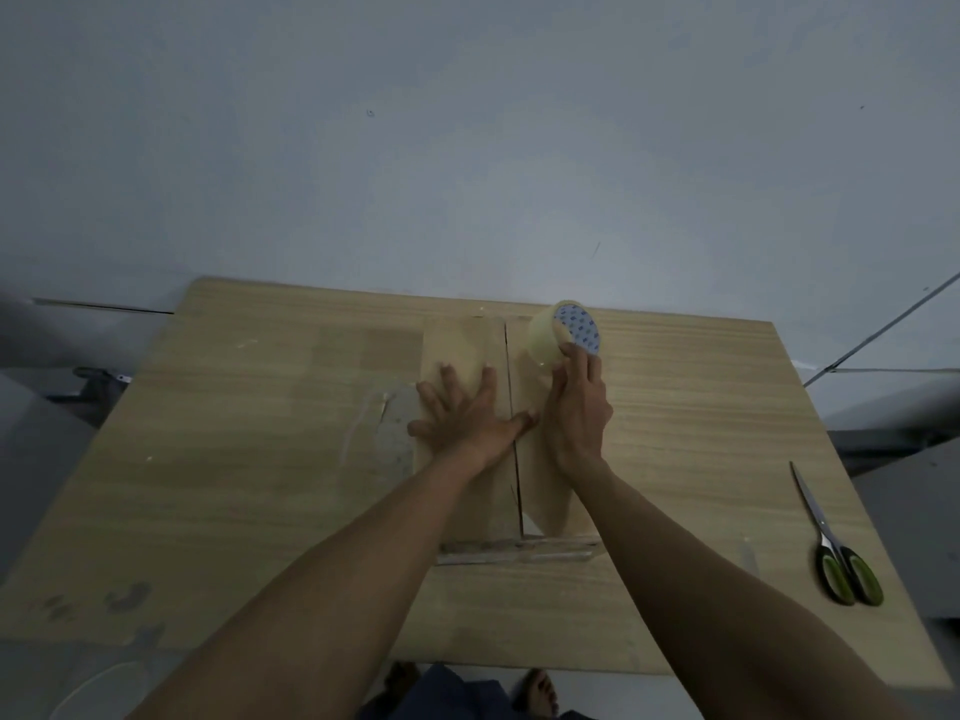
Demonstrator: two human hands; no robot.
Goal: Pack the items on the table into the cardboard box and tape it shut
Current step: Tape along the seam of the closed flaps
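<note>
The cardboard box (pixel 457 345) sits in the middle of the wooden table (pixel 234 459) with its two top flaps folded shut and a dark seam between them. My left hand (pixel 462 413) presses flat on the left flap, fingers spread, thumb at the seam. My right hand (pixel 576 407) grips a roll of clear packing tape (pixel 563 332) over the right flap, near the box's far edge. A strip of tape (pixel 545 491) runs from the roll back along the right flap to the near edge. What is inside the box is hidden.
Scissors with green and black handles (pixel 836 543) lie near the table's right edge. A grey patch and pale smears (pixel 392 433) mark the tabletop left of the box. A pale wall stands behind the table. Feet (pixel 535 693) show below the near edge.
</note>
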